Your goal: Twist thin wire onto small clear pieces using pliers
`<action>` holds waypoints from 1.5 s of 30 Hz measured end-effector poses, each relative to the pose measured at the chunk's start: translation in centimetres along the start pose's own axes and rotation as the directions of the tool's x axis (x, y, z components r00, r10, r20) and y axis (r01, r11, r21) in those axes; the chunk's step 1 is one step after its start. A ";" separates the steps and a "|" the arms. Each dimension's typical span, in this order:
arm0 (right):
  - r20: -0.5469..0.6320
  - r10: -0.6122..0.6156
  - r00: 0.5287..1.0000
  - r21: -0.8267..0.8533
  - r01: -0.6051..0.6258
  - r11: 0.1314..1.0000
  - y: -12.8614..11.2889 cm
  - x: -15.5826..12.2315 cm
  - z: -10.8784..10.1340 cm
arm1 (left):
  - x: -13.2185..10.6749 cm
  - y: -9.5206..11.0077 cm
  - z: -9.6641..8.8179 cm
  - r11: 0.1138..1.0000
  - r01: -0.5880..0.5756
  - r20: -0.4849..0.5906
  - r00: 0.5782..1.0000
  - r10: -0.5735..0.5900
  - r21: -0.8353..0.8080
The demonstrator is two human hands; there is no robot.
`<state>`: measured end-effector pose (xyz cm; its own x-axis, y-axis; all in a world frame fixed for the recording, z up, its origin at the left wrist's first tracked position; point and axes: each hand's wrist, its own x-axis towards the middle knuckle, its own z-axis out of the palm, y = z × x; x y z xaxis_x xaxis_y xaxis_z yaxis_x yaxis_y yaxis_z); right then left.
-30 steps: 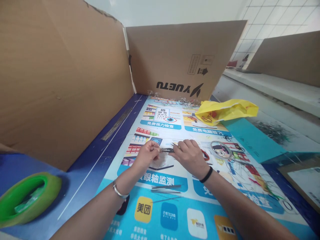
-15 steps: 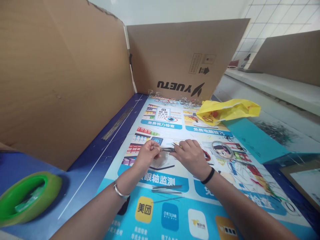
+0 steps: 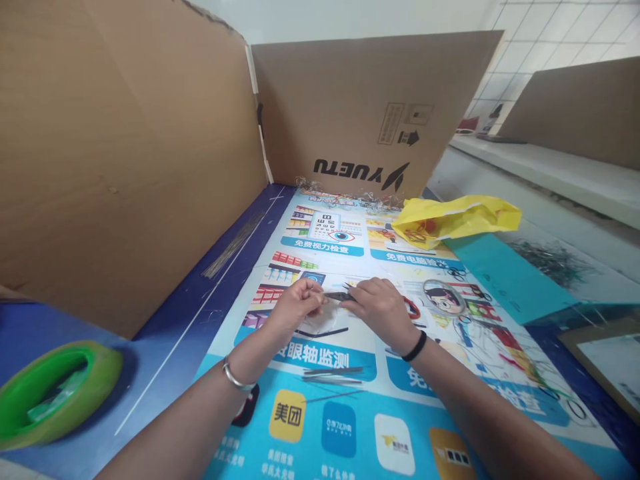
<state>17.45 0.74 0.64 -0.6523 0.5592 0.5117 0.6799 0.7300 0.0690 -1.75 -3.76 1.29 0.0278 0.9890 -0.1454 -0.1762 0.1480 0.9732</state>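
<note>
My right hand (image 3: 383,313) is closed round a pair of dark pliers (image 3: 339,296), their jaws pointing left. My left hand (image 3: 299,308) pinches something small at the tip of the jaws; it looks like a thin piece of wire, but the fingers hide most of it. Both hands are just above the printed poster (image 3: 320,341) that covers the table. Closer to me, several short, thin dark wires (image 3: 333,381) lie on the poster.
A roll of tape (image 3: 107,373) lies at the left. Long wires (image 3: 233,247) rest by the left cardboard wall (image 3: 125,167). A yellow bag (image 3: 470,217), a blue sheet (image 3: 505,273) and a tangle of wire scraps (image 3: 547,263) are at the right. Another cardboard panel (image 3: 360,93) stands behind.
The pliers' jaws, slightly apart before, now look closed together near my left fingertips. Both hands stay in nearly the same place.
</note>
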 end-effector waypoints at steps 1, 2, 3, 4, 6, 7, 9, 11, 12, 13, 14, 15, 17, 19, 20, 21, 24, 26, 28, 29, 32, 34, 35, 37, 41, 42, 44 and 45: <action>0.003 0.003 1.000 0.025 -0.003 1.000 0.1 0.0 0.1 | 0.0 0.0 0.0 1.000 0.002 0.010 1.000 -0.002 -0.006; 0.006 0.007 1.000 0.049 -0.007 0.999 0.1 0.0 0.2 | 0.0 -0.1 0.0 1.000 0.003 0.019 1.000 -0.003 -0.009; 0.011 0.012 1.000 0.071 -0.013 0.997 0.1 0.0 0.3 | 0.0 -0.1 -0.1 1.000 0.001 0.028 1.000 -0.001 -0.011; 0.019 0.018 1.000 0.090 -0.019 0.996 0.2 0.0 0.3 | 0.0 -0.2 -0.1 1.000 0.000 0.035 0.999 0.001 -0.012; 0.039 0.031 0.999 0.112 -0.035 0.993 0.3 0.0 0.5 | 0.1 -0.2 -0.1 1.000 0.001 0.042 0.999 -0.001 -0.013; 0.047 0.039 0.998 0.118 -0.044 0.992 0.3 0.0 0.6 | 0.1 -0.3 -0.1 1.000 0.001 0.039 0.999 0.000 -0.015; 0.050 0.062 0.997 0.125 -0.068 0.990 0.5 -0.1 0.8 | 0.1 -0.4 -0.2 1.000 -0.005 0.016 1.000 0.005 -0.028; 0.041 0.094 0.995 0.130 -0.098 0.987 0.7 -0.3 1.0 | 0.3 -0.5 -0.4 0.998 -0.031 -0.033 0.999 0.030 -0.051; 0.038 0.107 0.994 0.135 -0.111 0.985 0.7 -0.4 1.1 | 0.3 -0.5 -0.4 0.997 -0.051 -0.066 0.997 0.047 -0.060; 0.034 0.120 0.992 0.140 -0.124 0.982 0.7 -0.5 1.2 | 0.4 -0.6 -0.5 0.995 -0.069 -0.103 0.993 0.062 -0.066; 0.028 0.131 0.991 0.144 -0.133 0.980 0.7 -0.5 1.3 | 0.5 -0.7 -0.5 0.994 -0.085 -0.139 0.987 0.074 -0.071; 0.015 0.138 0.990 0.148 -0.139 0.979 0.6 -0.5 1.3 | 0.5 -0.7 -0.5 0.992 -0.096 -0.172 0.982 0.082 -0.078; -0.024 0.140 0.990 0.145 -0.135 0.980 0.2 -0.5 1.1 | 0.6 -0.8 -0.5 0.989 -0.109 -0.221 0.972 0.085 -0.096; -0.058 0.111 0.992 0.120 -0.104 0.987 -0.3 -0.4 0.6 | 0.6 -0.8 -0.4 0.987 -0.119 -0.256 0.963 0.087 -0.111; -0.063 0.087 0.994 0.096 -0.081 0.992 -0.6 -0.3 0.3 | 0.6 -0.8 -0.3 0.986 -0.124 -0.275 0.957 0.088 -0.116; -0.071 0.069 0.995 0.069 -0.064 0.996 -0.8 -0.2 0.1 | 0.6 -0.8 -0.2 0.984 -0.127 -0.295 0.952 0.086 -0.123; -0.080 0.036 0.996 0.004 -0.035 0.999 -1.3 0.0 -0.5 | 0.5 -0.8 0.0 0.979 -0.131 -0.333 0.940 0.073 -0.155; -0.069 0.038 0.997 -0.034 -0.041 0.999 -1.4 0.1 -0.6 | 0.4 -0.8 0.1 0.978 -0.127 -0.323 0.944 0.069 -0.162; -0.053 0.050 0.997 -0.069 -0.054 0.996 -1.4 0.1 -0.6 | 0.2 -0.9 0.3 0.982 -0.120 -0.301 0.951 0.071 -0.147; -0.047 0.055 0.997 -0.085 -0.059 0.995 -1.4 0.1 -0.5 | 0.1 -0.9 0.4 0.984 -0.116 -0.290 0.954 0.072 -0.136; -0.034 0.054 0.998 -0.122 -0.058 0.991 -1.5 0.1 -0.4 | -0.2 -1.0 0.8 0.989 -0.107 -0.257 0.963 0.077 -0.103; -0.024 0.049 0.999 -0.140 -0.052 0.989 -1.5 0.1 -0.4 | -0.4 -1.1 1.0 0.991 -0.102 -0.242 0.967 0.079 -0.083; -0.021 0.046 0.999 -0.147 -0.049 0.988 -1.4 0.1 -0.4 | -0.5 -1.1 1.0 0.992 -0.098 -0.237 0.968 0.078 -0.074; -0.022 0.037 0.999 -0.154 -0.040 0.987 -1.4 0.0 -0.4 | -0.5 -1.2 1.0 0.994 -0.091 -0.230 0.970 0.075 -0.060; -0.041 -0.004 0.999 -0.158 -0.003 0.987 -1.2 0.0 -0.5 | -0.5 -1.2 0.9 0.995 -0.079 -0.228 0.972 0.065 -0.054; -0.042 -0.011 0.999 -0.160 0.004 0.987 -1.2 0.0 -0.6 | -0.4 -1.2 0.9 0.995 -0.074 -0.226 0.972 0.059 -0.059; -0.037 -0.019 0.999 -0.164 0.013 0.986 -1.1 0.1 -0.7 | -0.4 -1.1 0.9 0.995 -0.064 -0.222 0.974 0.046 -0.075; -0.033 -0.022 0.999 -0.163 0.017 0.986 -1.1 0.1 -0.7 | -0.4 -1.0 0.9 0.995 -0.057 -0.219 0.975 0.037 -0.081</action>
<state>16.89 -0.34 1.24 -0.6560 0.5294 0.5380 0.7145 0.6653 0.2165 -0.72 -4.29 0.52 -0.1954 0.9700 -0.1444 -0.2568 0.0915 0.9621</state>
